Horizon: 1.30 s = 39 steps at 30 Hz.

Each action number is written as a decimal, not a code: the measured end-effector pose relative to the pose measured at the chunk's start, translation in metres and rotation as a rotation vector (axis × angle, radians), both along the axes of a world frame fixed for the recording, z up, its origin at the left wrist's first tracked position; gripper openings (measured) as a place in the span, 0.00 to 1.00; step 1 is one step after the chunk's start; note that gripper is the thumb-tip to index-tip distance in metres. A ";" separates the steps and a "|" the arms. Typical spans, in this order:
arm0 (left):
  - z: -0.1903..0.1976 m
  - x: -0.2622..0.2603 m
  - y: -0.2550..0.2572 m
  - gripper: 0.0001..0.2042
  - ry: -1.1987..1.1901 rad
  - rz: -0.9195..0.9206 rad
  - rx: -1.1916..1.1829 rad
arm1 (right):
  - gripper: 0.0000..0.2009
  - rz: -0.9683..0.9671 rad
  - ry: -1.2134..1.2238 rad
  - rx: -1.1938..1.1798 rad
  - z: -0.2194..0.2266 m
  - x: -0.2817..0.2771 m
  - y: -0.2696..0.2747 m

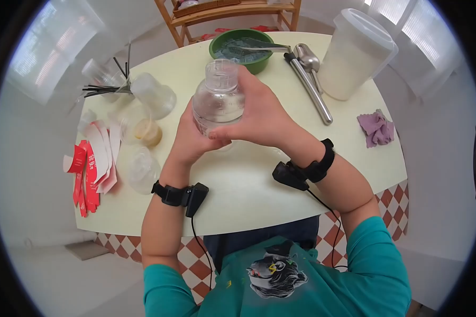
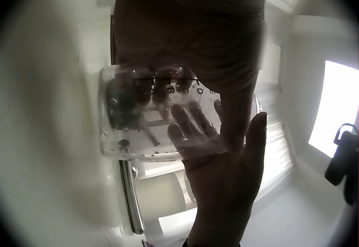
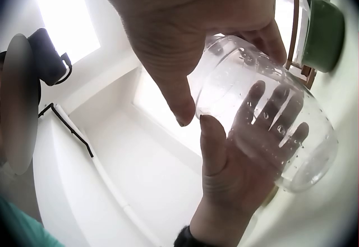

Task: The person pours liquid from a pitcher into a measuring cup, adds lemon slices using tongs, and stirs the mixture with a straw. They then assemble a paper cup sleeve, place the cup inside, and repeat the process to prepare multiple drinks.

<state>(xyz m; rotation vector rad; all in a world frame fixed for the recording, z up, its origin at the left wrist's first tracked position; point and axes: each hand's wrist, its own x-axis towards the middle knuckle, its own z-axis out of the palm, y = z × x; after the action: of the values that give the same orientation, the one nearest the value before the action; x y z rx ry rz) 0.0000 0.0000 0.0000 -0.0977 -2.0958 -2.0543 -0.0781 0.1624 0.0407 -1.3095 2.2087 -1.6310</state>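
Both hands hold a clear shaker [image 1: 219, 105] up over the middle of the table, its narrower capped top pointing away from the body. My left hand [image 1: 189, 132] grips the near left side, fingers wrapped underneath. On the right side, my right hand [image 1: 264, 108] grips it, thumb across the near face and fingers partly hidden behind. Droplets cling to the shaker [image 3: 269, 118] wall in the right wrist view, where the left hand [image 3: 235, 168] shows through it. Dark printed letters run along the shaker [image 2: 151, 123] in the left wrist view.
A green bowl [image 1: 256, 66] of ice with tongs stands at the back. Beside it are a metal muddler [image 1: 312, 92], scoop [image 1: 308, 59] and pitcher [image 1: 349, 58]. A purple cloth [image 1: 376, 128] lies right; black straws [image 1: 108, 90], plastic cups [image 1: 153, 95] and red-white paper sleeves [image 1: 98, 158] left.
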 end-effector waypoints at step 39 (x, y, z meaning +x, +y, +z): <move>0.005 0.016 -0.005 0.46 0.090 -0.204 0.074 | 0.55 0.408 0.062 -0.269 -0.006 -0.007 0.004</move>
<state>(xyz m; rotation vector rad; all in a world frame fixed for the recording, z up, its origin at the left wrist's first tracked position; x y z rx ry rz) 0.0159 -0.0053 0.0049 -0.4013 -2.0272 -2.1932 -0.0849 0.1660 0.0349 -1.7575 1.6390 -1.7754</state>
